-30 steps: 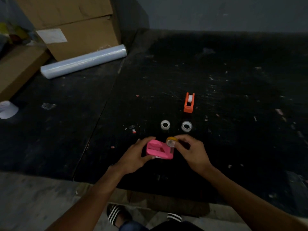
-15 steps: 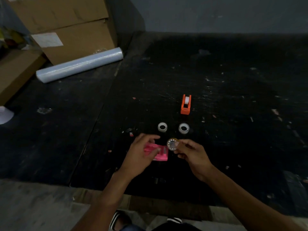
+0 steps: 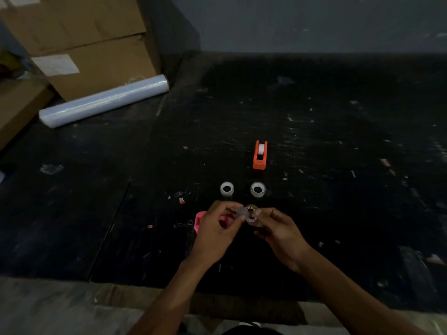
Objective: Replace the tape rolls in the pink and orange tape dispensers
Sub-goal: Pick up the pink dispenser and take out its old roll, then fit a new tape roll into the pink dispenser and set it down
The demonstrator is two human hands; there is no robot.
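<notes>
Both hands pinch the tape roll: left hand, right hand. Pull the core straight out (pink dispenser lies beneath).

Orange dispenser & pink one: smooth plastic. Table: black, scuffed, slightly glossy (boxes: matt cardboard).

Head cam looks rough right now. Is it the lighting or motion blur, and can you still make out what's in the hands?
Head view: dim overall, the black tabletop swallows detail. Motion blur smears the fingers of the left hand and right hand, and the small tape roll pinched between them. The pink dispenser is mostly hidden behind the left hand. The orange dispenser and two spare rolls stay sharp.
</notes>
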